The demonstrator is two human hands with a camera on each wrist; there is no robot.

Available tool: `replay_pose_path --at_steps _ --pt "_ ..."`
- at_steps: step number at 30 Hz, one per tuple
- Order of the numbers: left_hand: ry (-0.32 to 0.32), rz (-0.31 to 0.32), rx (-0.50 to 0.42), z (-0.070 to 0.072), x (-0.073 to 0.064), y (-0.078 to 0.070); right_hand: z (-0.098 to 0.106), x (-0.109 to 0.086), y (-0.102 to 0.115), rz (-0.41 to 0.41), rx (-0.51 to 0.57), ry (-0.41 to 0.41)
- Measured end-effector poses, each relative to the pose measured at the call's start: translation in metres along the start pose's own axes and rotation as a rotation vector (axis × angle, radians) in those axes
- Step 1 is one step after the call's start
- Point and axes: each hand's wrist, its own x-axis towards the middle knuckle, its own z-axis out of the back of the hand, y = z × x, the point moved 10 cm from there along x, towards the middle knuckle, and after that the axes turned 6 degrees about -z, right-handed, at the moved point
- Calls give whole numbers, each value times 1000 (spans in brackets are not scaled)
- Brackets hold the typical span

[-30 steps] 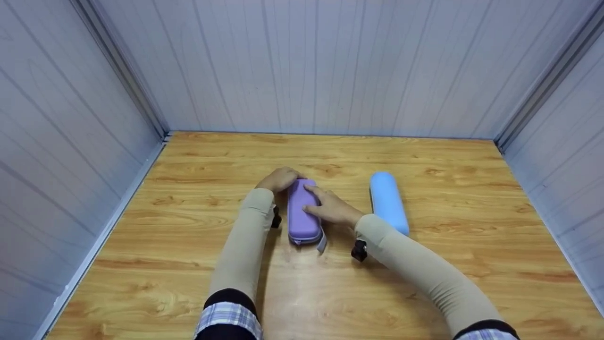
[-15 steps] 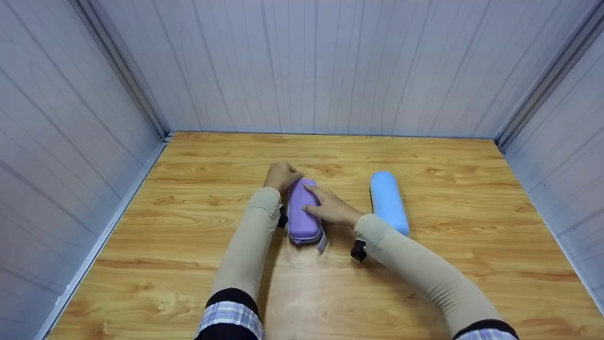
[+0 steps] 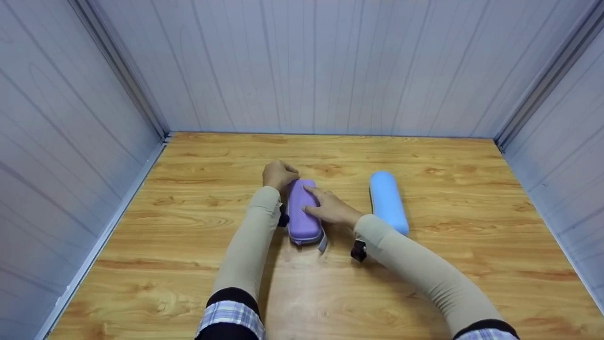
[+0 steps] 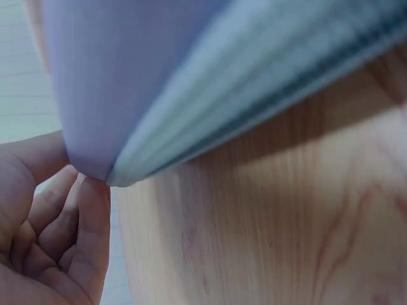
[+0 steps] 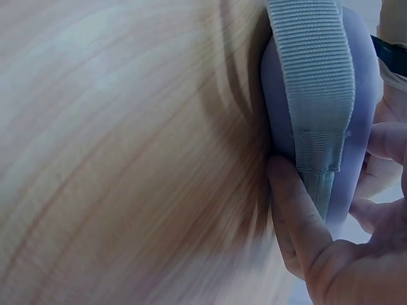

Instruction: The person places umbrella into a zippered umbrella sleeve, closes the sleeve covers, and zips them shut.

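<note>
A long purple zippered hard case (image 3: 304,212) lies on the wood-patterned table in the head view, with a grey zip band and a grey fabric strap (image 5: 318,70) on its right side. My left hand (image 3: 280,174) is at its far left corner, thumb and forefinger drawn together there. In the left wrist view those fingertips (image 4: 94,190) meet right at the case's end; any zip pull between them is hidden. My right hand (image 3: 332,207) grips the case from the right, fingers spread over its top and, in the right wrist view, others against its strap side.
A light blue case (image 3: 389,203) of similar shape lies to the right, just beyond my right wrist. Pale panel walls (image 3: 302,66) close off the back and both sides of the table (image 3: 448,283).
My left hand has shifted slightly up at the case's far end, and its fingers have gone from lying over the corner to being pinched together. The right hand and both cases have stayed put.
</note>
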Motion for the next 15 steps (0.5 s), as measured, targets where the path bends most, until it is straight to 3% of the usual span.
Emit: replay_pose_path --at_steps 6,12,15 --pt "-6 13 -99 0 0 6 3 -1 -1 -29 -28 -24" --pt "46 135 -468 -13 -6 27 2 -2 0 -29 -26 -34" --pt "117 132 -483 -18 -7 31 1 -2 0 -32 -23 -32"
